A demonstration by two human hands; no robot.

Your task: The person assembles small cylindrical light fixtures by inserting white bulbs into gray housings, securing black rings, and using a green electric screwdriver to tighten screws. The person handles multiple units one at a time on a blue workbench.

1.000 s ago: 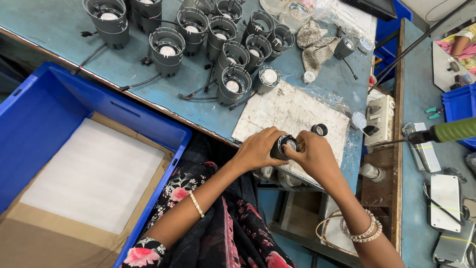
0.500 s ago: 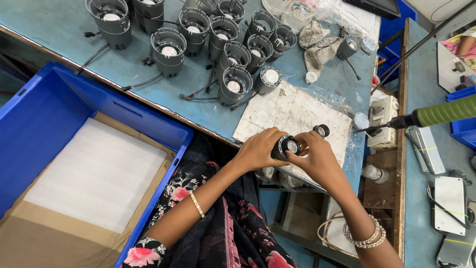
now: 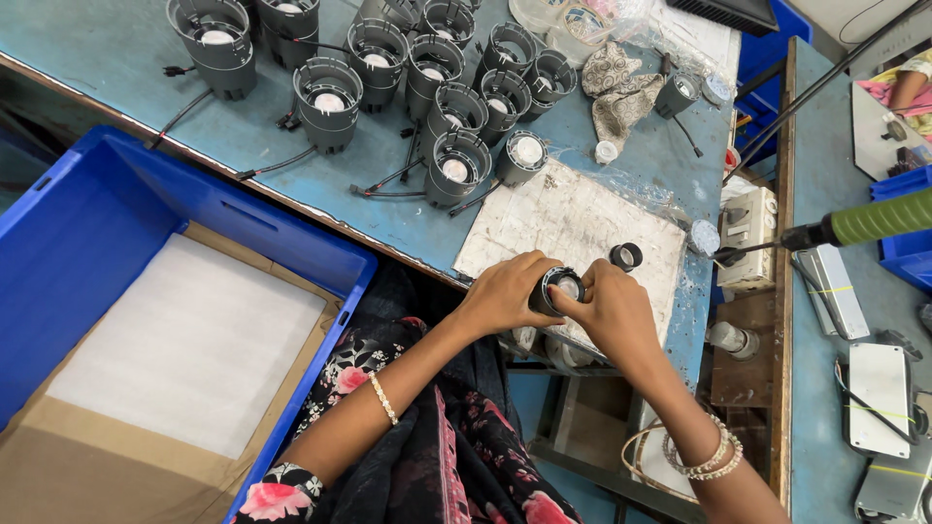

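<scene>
Grey lamp housing clasped by both hands, left, right, over white pad at bench edge, blue crate alongside

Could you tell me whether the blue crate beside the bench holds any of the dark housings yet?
No: the blue crate shows only a white sheet lying on brown cardboard.

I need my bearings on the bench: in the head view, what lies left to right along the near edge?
Blue crate → left hand → small black lamp housing held in both hands → right hand → white switch box → green-handled screwdriver.
</scene>
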